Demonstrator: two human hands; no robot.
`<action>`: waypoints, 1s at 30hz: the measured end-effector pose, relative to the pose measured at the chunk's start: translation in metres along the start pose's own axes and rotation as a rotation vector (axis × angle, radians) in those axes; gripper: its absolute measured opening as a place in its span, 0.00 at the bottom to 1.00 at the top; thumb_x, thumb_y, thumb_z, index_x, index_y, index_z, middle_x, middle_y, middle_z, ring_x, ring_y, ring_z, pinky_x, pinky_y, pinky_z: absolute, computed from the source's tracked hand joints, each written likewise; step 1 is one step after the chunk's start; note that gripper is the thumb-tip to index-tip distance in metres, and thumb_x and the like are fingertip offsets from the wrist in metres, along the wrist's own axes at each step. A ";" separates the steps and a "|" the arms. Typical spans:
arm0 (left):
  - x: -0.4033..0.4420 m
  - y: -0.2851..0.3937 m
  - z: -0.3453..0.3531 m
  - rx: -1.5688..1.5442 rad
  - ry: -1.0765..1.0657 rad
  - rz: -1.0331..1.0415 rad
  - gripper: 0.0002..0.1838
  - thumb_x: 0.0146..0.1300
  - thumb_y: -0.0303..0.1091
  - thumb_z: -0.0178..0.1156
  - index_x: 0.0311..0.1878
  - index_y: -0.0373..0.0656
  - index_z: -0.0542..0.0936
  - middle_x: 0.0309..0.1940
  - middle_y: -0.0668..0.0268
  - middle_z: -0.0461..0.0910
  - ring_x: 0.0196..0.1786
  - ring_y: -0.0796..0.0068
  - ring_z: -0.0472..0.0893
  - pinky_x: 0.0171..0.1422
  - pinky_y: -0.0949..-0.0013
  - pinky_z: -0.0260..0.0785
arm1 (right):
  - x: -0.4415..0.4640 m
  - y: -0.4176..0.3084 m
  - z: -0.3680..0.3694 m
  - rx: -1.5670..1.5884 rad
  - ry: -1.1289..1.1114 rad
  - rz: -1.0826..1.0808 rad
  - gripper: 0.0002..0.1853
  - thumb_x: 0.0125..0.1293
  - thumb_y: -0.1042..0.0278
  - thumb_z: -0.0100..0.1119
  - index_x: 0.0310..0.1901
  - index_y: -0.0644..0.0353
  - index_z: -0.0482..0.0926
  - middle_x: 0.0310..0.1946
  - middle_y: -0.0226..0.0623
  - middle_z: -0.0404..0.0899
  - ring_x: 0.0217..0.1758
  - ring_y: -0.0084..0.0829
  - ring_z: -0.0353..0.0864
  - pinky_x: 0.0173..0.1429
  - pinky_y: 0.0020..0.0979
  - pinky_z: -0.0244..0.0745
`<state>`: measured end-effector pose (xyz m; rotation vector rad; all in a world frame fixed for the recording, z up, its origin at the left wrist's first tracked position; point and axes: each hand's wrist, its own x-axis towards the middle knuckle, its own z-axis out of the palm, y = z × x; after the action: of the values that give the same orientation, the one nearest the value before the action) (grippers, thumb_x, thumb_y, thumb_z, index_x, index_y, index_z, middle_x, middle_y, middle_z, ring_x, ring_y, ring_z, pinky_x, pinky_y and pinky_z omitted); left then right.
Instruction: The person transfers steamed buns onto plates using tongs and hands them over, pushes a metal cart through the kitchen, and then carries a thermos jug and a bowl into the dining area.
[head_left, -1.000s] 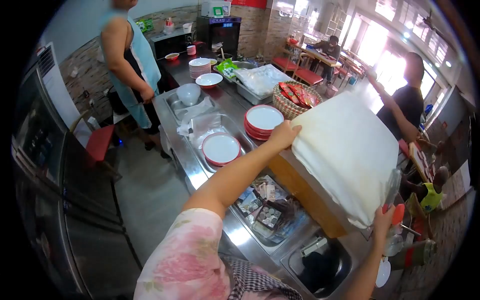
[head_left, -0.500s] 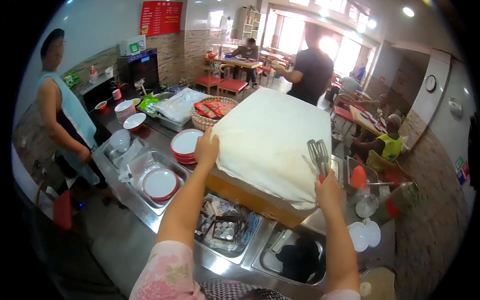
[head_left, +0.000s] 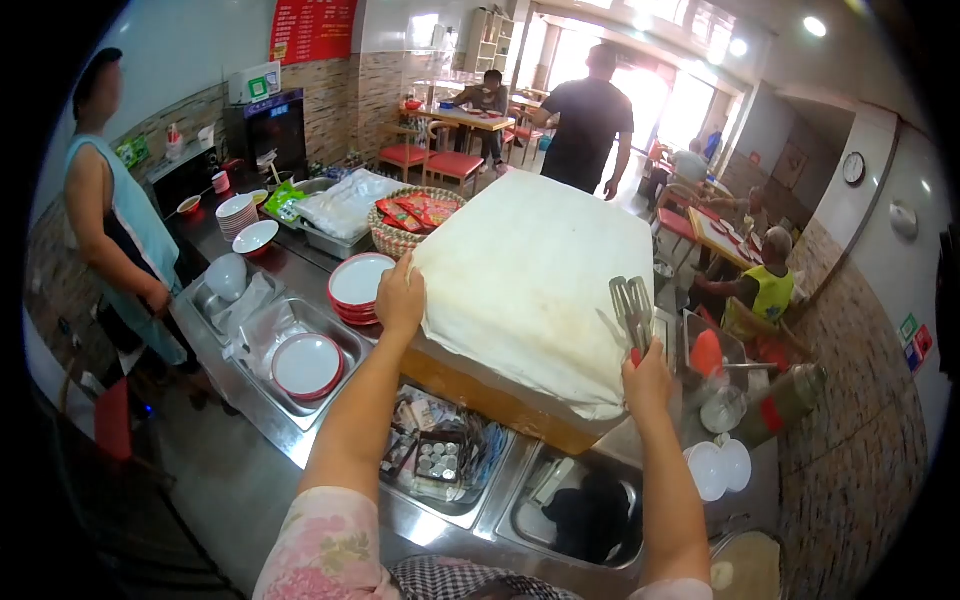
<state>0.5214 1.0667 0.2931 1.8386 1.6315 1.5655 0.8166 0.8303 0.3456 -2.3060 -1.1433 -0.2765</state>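
Observation:
A white cloth (head_left: 530, 270) lies over a large box (head_left: 500, 395) on the steel counter. My left hand (head_left: 401, 298) is closed on the cloth's left edge, its fingers partly hidden. In my right hand (head_left: 648, 382), beside the cloth's right corner, is a pair of metal tongs (head_left: 632, 308) with a red handle; their slotted ends point up over the cloth. Left of my left hand stands a stack of red-rimmed plates (head_left: 360, 280). A woven basket (head_left: 385, 232) with red packets (head_left: 420, 211) touches the far left side of the box.
Nearer are a tray of coins and notes (head_left: 440, 460), a basin with black cloth (head_left: 590, 515) and plates in a sink (head_left: 307, 365). A person in a light blue apron (head_left: 125, 220) stands at left; another in black (head_left: 590, 125) stands beyond the box. White bowls (head_left: 708, 470) lie at right.
The view has swung right and levelled since the first frame. The cloth, raised and tilted earlier, now lies over the box. The person in black has turned away and lowered an arm.

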 end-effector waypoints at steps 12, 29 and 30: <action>0.001 0.000 0.001 0.060 -0.018 -0.004 0.22 0.61 0.37 0.40 0.57 0.51 0.73 0.44 0.55 0.75 0.47 0.54 0.74 0.50 0.55 0.67 | 0.000 0.000 -0.001 0.025 -0.013 0.015 0.27 0.58 0.58 0.54 0.55 0.65 0.63 0.45 0.52 0.73 0.48 0.50 0.74 0.50 0.45 0.69; 0.000 0.000 0.001 0.055 -0.005 0.013 0.22 0.62 0.38 0.40 0.58 0.52 0.73 0.47 0.57 0.75 0.48 0.56 0.75 0.51 0.57 0.67 | -0.001 0.002 0.001 -0.001 -0.001 0.034 0.29 0.57 0.58 0.55 0.57 0.64 0.62 0.43 0.51 0.73 0.46 0.49 0.75 0.49 0.44 0.71; 0.000 0.000 0.001 0.057 -0.001 0.017 0.22 0.62 0.38 0.40 0.58 0.52 0.73 0.47 0.57 0.75 0.48 0.56 0.75 0.51 0.57 0.67 | -0.001 0.002 0.001 -0.005 0.001 0.035 0.29 0.57 0.58 0.55 0.57 0.64 0.62 0.43 0.51 0.73 0.47 0.49 0.75 0.49 0.44 0.71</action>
<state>0.5223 1.0670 0.2922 1.8860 1.6808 1.5395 0.8179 0.8294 0.3432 -2.3271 -1.1016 -0.2679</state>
